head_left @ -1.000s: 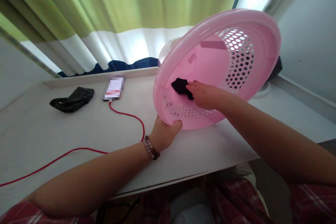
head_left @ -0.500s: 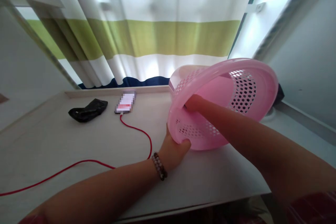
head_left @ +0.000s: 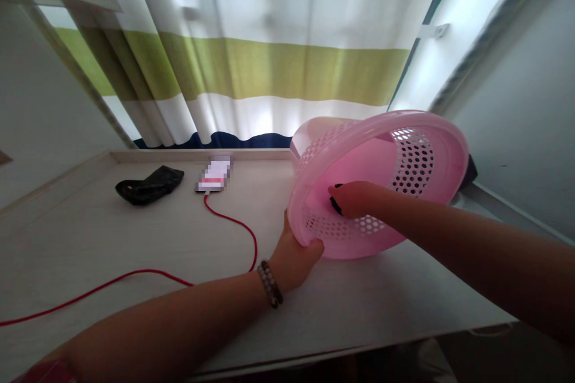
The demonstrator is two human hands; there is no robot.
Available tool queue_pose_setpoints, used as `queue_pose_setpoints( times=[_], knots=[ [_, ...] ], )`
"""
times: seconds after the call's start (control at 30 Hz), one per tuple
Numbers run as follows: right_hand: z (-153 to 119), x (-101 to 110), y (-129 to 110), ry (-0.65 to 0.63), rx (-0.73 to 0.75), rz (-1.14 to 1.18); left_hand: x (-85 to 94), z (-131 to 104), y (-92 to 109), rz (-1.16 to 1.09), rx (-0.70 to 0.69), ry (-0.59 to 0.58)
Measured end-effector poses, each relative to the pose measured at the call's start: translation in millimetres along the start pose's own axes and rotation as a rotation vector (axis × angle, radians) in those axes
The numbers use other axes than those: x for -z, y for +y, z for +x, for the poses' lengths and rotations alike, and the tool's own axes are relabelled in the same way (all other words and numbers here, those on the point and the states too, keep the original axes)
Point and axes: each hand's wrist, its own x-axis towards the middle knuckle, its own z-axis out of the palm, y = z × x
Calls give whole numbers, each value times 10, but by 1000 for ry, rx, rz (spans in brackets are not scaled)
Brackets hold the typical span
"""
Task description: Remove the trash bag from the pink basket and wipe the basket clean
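Note:
A pink plastic basket with rows of holes lies tilted on the white tabletop, its mouth facing me and to the right. My left hand, beaded bracelet at the wrist, grips the lower left of the rim, thumb over the edge. Inside the basket is my right hand, fingers closed on a black piece of material. Most of that piece is hidden by the hand, so its kind cannot be made out. It is close to the inner wall.
A crumpled black bag lies at the left. Beside it a phone, screen blurred, has a red cable running left across the tabletop. Striped curtains hang behind. A dark object shows behind the basket's right side.
My right hand has moved down and to the right within the basket, bringing the black material into clearer view. My left hand keeps its grip on the rim.

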Motion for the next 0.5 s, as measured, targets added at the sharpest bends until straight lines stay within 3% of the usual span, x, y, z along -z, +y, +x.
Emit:
queue_pose_setpoints(
  times=[0.13, 0.23, 0.5],
  knots=[
    [162, 67, 91, 115, -24, -62, 12, -20, 28, -4, -23, -28],
    [303, 125, 116, 186, -21, 2, 23, -21, 27, 25, -42, 24],
    [516, 191, 7, 183, 97, 105, 37, -5, 54, 74, -99, 118]
  ],
)
